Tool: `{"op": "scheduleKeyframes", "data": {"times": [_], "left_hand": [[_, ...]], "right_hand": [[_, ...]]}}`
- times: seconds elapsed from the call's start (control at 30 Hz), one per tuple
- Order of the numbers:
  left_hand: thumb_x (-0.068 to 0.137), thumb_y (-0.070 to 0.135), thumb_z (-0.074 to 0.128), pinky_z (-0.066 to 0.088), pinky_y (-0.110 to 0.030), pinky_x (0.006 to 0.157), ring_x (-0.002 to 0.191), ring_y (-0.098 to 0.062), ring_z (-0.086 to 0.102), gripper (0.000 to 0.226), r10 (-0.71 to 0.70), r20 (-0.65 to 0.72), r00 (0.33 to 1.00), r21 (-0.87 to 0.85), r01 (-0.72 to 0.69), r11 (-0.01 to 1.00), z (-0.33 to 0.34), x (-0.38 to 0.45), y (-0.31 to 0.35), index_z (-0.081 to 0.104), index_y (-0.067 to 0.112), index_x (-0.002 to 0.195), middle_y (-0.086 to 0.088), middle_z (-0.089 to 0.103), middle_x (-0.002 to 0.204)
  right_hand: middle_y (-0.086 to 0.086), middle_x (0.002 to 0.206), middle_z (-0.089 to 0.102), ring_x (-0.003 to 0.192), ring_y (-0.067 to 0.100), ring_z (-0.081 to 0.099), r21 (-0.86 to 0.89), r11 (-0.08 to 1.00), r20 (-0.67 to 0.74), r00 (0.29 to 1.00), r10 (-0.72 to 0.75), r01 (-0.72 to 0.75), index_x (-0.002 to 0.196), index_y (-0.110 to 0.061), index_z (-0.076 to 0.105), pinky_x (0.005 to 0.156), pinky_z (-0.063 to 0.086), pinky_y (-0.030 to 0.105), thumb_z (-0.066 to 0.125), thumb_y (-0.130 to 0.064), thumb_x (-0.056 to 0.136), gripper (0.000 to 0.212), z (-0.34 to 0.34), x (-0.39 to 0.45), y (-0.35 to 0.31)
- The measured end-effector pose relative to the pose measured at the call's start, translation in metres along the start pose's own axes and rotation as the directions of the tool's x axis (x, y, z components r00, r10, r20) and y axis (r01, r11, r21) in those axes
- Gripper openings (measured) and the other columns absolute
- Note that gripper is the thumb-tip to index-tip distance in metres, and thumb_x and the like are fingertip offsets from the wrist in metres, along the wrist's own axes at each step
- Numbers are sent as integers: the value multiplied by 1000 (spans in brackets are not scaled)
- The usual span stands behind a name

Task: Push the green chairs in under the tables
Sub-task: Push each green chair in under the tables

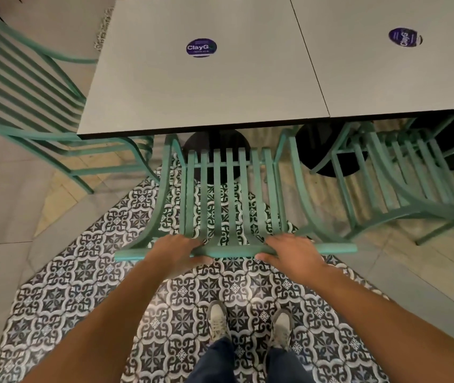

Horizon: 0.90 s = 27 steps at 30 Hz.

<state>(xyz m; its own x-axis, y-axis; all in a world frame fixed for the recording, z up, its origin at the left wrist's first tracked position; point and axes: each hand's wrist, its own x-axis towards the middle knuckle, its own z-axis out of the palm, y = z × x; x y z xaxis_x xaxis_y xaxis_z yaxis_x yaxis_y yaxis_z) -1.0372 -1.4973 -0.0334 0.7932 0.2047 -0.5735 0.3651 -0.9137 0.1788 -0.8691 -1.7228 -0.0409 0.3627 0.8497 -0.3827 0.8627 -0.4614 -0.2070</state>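
A green slatted chair stands right in front of me, its seat partly under the near edge of the left white table. My left hand and my right hand both grip the chair's top back rail, fingers curled over it, thumbs on the near side. A second green chair sits to the right, tucked under the right white table. A third green chair stands at the left side of the left table, angled away from it.
Each table bears a round purple sticker and rests on a black round pedestal base. My two shoes stand on patterned black-and-white floor tiles, with plain grey tiles to either side.
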Motion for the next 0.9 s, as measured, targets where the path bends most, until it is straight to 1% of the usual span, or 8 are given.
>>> {"op": "scheduleKeyframes", "data": {"times": [0.37,0.47,0.53,0.63,0.7,0.77,0.83,0.9], "left_hand": [[68,86,17,54,-36,87,81,-11,62,87,-5,-47,999,-17,4,1000,8,-9,-30,51,31,127,7,67,98],[72,80,19,56,-25,71,66,-5,56,81,-20,-100,995,-163,3,987,7,-17,-29,57,28,121,16,61,85],[84,68,33,50,-18,54,56,-5,56,59,-126,-197,972,-330,55,942,13,-21,-41,63,24,108,14,61,81],[91,52,51,56,-31,61,63,-9,58,34,-414,-354,839,-419,253,872,21,-32,-70,67,24,104,8,63,89],[91,41,59,52,-31,50,60,-15,56,36,-692,-269,670,-641,412,648,29,-45,-90,62,15,116,-1,62,90],[91,41,61,52,-34,55,70,-22,57,48,-845,94,527,-897,413,157,39,-57,-102,54,6,123,-11,59,97],[91,44,60,55,-49,77,95,-34,59,45,-700,443,560,-896,239,-375,46,-60,-102,56,5,112,-18,54,108],[91,41,60,53,-54,88,103,-40,60,38,-545,537,643,-756,81,-650,43,-55,-89,57,6,105,-22,56,112]], "right_hand": [[-11,103,58,97,10,55,5,1000,27,999,19,-19,108,-27,54,84,44,30,28,-70,89,53,-3,16,-21],[-12,99,59,95,9,56,-7,998,22,998,63,-63,105,-29,55,86,46,31,25,-74,87,56,1,18,-23],[-12,104,62,98,9,58,84,991,-33,994,105,-102,112,-30,58,94,46,35,24,-76,85,63,5,19,-26],[-12,131,54,124,11,48,303,938,-204,950,235,-167,132,-29,52,111,33,43,33,-71,87,64,10,19,-18],[-7,134,51,128,17,45,424,848,-339,812,474,-318,134,-24,51,110,33,46,50,-59,88,58,12,16,4],[6,135,51,124,26,47,661,604,-334,546,768,-445,134,-16,49,103,40,47,65,-46,82,61,18,11,31],[10,135,49,122,30,48,900,188,-71,294,953,-393,137,-12,42,101,42,45,73,-37,77,72,26,5,45],[3,126,50,113,24,50,939,-269,309,181,934,-215,136,-12,41,97,43,39,75,-36,76,73,32,4,45]]}}
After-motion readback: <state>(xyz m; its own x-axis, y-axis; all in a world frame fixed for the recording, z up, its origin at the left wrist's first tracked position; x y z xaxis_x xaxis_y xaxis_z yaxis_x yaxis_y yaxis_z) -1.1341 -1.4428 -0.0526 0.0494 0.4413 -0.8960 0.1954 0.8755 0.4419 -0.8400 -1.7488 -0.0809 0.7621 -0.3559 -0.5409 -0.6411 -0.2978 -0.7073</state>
